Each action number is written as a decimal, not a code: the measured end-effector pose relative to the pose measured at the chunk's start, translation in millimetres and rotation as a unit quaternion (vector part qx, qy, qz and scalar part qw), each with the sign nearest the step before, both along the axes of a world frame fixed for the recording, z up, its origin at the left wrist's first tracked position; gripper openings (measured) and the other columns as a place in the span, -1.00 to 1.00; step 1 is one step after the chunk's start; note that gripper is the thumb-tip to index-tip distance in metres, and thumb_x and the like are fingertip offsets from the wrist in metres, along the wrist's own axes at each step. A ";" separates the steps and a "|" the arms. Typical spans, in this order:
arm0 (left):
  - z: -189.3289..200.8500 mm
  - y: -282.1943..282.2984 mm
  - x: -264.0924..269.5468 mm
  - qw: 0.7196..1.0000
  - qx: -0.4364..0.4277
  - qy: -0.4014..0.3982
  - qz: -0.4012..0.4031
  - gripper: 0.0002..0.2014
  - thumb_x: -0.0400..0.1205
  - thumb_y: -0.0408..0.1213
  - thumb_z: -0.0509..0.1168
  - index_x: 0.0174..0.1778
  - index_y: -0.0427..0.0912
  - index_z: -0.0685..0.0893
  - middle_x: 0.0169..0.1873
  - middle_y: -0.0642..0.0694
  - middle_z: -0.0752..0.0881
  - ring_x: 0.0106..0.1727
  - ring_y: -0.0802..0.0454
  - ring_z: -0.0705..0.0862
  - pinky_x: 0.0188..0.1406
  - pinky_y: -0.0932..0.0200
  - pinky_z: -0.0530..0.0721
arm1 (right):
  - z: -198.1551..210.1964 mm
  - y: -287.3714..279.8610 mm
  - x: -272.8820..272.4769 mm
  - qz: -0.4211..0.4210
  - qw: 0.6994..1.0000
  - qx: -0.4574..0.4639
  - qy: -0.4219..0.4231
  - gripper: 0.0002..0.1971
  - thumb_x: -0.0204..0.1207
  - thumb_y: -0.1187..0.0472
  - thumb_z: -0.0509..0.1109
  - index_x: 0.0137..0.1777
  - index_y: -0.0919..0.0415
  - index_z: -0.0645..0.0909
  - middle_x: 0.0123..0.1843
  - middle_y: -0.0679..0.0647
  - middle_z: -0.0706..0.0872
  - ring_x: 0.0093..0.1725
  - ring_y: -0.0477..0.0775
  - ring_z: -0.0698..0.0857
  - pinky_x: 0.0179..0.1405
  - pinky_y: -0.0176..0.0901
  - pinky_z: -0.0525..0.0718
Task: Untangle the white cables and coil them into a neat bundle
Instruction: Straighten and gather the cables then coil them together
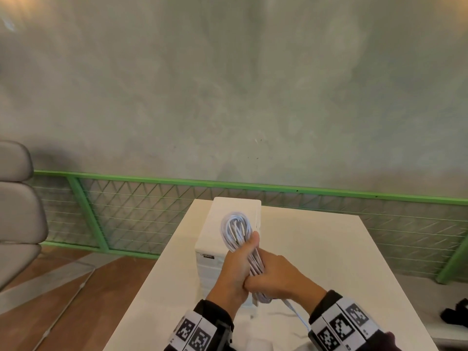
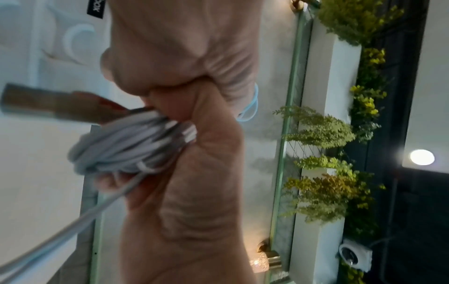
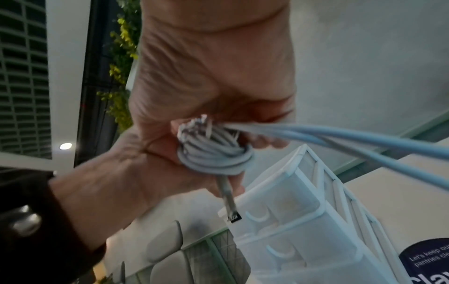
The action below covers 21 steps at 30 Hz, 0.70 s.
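both hands (image 1: 255, 272) grip white cables (image 1: 236, 230) above drawer unit (image 1: 210, 249)

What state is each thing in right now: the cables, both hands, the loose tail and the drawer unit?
white cables: coiled into a long bundle, held above the table.
left hand: grips the bundle's middle.
right hand: grips the bundle's lower part.
loose cable tail: not yet wound, trailing toward the right wrist.
white drawer unit: upright on the white table, drawers closed.
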<state>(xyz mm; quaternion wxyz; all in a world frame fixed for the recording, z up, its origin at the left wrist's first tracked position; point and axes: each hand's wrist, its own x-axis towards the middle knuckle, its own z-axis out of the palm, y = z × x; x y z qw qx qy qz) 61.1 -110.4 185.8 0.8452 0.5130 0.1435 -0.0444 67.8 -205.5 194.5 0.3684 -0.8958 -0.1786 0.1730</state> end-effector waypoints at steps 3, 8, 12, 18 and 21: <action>-4.3 -1.3 0.4 0.999 0.032 -0.011 -0.004 -0.81 0.58 -0.12 0.35 -0.19 -0.17 0.73 -0.42 -0.09 0.74 -0.29 0.01 0.74 -0.27 0.16 0.68 | -4.1 2.1 -1.1 -0.002 1.000 -0.014 -0.024 -0.88 0.00 0.08 0.24 -0.53 0.03 0.33 -0.56 -0.05 0.45 -0.52 -0.05 0.43 -0.47 -0.22 0.34; -6.2 -1.6 2.9 0.998 0.062 -0.026 -0.002 -0.79 0.54 -0.15 0.40 -0.02 -0.19 0.72 -0.24 -0.12 0.74 -0.18 -0.01 0.72 -0.24 0.18 0.67 | -8.9 3.7 -2.2 -0.063 0.994 0.081 0.046 -0.89 0.03 0.27 0.28 -0.40 0.16 0.54 -0.52 0.04 0.58 -0.48 0.07 0.61 -0.45 -0.17 0.57; -9.4 13.5 1.2 0.994 0.039 -0.072 -0.069 -0.82 0.48 -0.35 0.45 -0.01 -0.20 0.74 -0.07 -0.11 0.80 -0.04 0.02 0.73 -0.09 0.23 0.71 | 3.4 -10.5 4.3 -0.035 0.998 0.028 0.050 -0.88 0.20 0.38 0.30 -0.41 0.15 0.48 -0.53 0.08 0.53 -0.63 0.03 0.56 -0.60 -0.25 0.55; 5.4 62.0 11.6 0.963 0.152 -0.125 -0.183 -0.25 0.13 0.09 0.62 0.19 -0.21 0.65 -0.04 -0.06 0.79 -0.07 0.04 0.75 0.04 0.14 0.73 | 22.6 -32.6 21.8 0.065 0.965 -0.246 -0.064 -0.79 0.33 0.31 0.27 -0.45 0.12 0.35 -0.48 0.00 0.43 -0.50 -0.01 0.41 -0.54 -0.25 0.37; 28.5 65.1 17.9 0.841 0.441 -0.117 -0.291 -0.34 0.39 0.09 0.47 0.39 -0.05 0.50 0.22 0.08 0.68 0.23 0.14 0.63 0.36 0.13 0.52 | 27.1 -34.0 20.7 0.128 0.914 -0.371 -0.099 -0.94 0.36 0.26 0.25 -0.31 0.15 0.46 -0.43 -0.02 0.44 -0.40 0.04 0.45 -0.49 -0.23 0.35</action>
